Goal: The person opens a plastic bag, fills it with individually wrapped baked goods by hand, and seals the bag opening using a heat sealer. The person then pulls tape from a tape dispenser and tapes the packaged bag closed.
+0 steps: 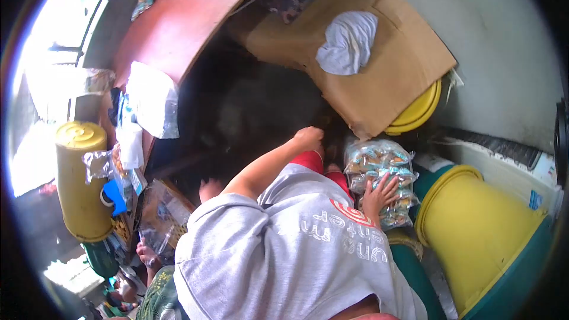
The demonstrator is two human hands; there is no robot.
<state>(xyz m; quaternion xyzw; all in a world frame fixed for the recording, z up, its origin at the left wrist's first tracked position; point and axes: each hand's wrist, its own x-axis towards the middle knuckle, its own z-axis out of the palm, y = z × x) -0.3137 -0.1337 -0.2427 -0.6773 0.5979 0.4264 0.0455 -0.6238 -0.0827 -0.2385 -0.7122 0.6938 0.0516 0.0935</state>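
Observation:
My right hand (380, 196) lies with its fingers spread on a clear plastic bag (379, 163). Inside the bag are several small packets with teal wrappers and orange-brown contents. The bag stands beside my right leg, next to the red shorts (305, 161). My left hand (309, 137) is near my left knee, its fingers curled in a fist. Whatever those fingers hold, if anything, is hidden. A grey printed T-shirt (284, 231) covers my body below.
A large yellow tub (480, 231) lies at right, near a yellow lid (418, 109). Cardboard (391, 77) ahead bears a pale cloth (349, 41). A reddish table (172, 29) curves along the left, past a yellow container (83, 184). Another person's green patterned clothing (160, 296) shows at lower left.

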